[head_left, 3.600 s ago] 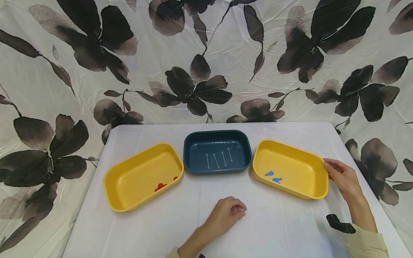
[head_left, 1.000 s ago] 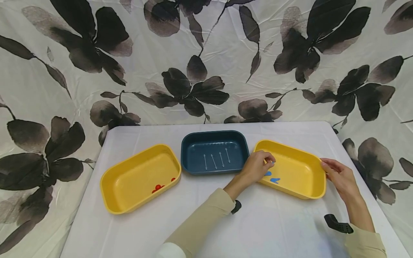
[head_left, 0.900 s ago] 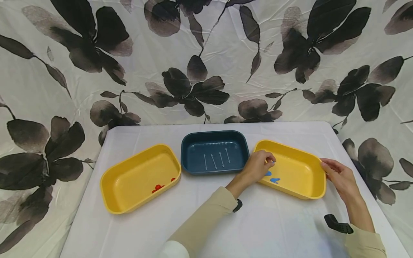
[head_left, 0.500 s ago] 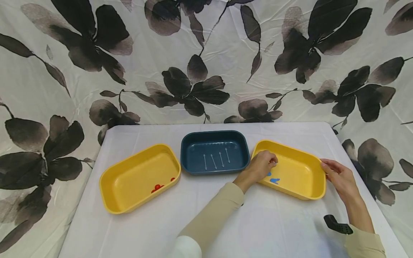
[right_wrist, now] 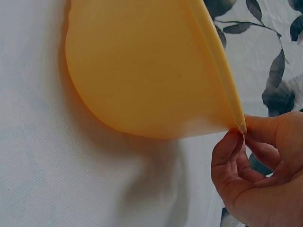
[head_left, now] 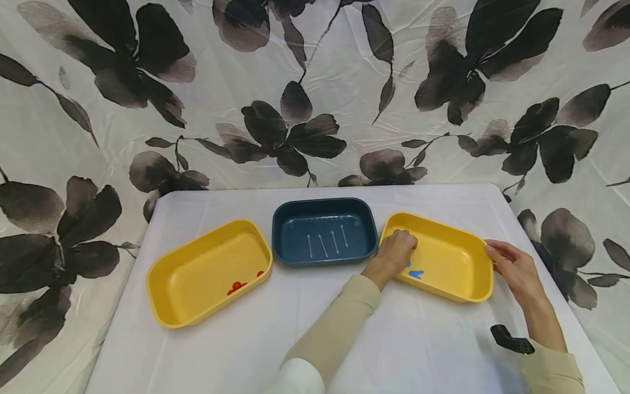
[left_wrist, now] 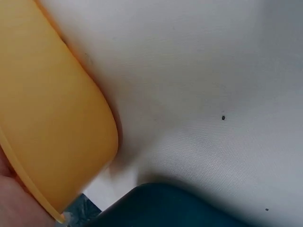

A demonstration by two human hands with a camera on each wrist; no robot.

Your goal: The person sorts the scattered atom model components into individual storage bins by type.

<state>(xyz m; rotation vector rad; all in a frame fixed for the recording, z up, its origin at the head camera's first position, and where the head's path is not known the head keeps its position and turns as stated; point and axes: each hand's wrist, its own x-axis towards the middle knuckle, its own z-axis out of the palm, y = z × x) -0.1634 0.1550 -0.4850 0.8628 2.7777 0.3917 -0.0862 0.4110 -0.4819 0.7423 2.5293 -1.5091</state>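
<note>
My left hand reaches over the near left end of the right yellow tray, its fingers bent down inside. Its fingertips are hidden, so whether they hold anything does not show. Small flat blue pieces lie on the tray floor beside this hand. On the tray's right end, my right hand pinches the rim between thumb and fingers, clearly seen in the right wrist view, where the hand grips the edge. The left wrist view shows mostly the tray's outer wall and a bit of the hand.
A dark teal tray stands in the middle with several thin pale rods in it. Further left is another yellow tray with several small red balls. A white cloth covers the table; a floral curtain hangs behind.
My left hand has moved from the table front, pinching a small blue piece, to the right tray, and its fingers have since dipped lower. My right hand stays on the rim.
</note>
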